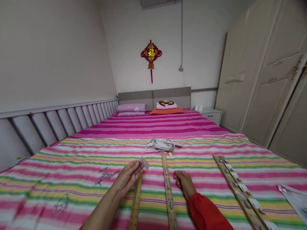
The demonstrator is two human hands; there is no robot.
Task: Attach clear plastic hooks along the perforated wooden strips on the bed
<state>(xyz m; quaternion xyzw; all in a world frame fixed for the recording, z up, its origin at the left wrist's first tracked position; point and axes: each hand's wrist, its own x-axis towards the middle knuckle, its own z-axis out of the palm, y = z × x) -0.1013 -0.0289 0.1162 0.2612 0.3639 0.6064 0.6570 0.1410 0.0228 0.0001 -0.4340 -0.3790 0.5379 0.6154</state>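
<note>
My left hand [130, 177] pinches a small clear plastic bag [144, 163] over the upper end of a wooden strip with holes [135, 204]. A second wooden strip [164, 161] lies between my hands, with small shiny metal pieces [171, 203] set along it. To the right of that strip, my right hand [184, 182] has its fingers curled together; whether something tiny is in them, I cannot make out. Crumpled clear plastic [105, 175] lies left of my left hand, and another thin clear piece [61, 203] rests nearer to me.
A heap of plastic packets [161, 145] lies beyond the strips. At right are more wooden strips [230, 175] bearing metal pieces and white cards [244, 187], and a clear bag [294, 198]. Striped cloth [96, 153] covers the bed, with a railing [62, 121] on the left.
</note>
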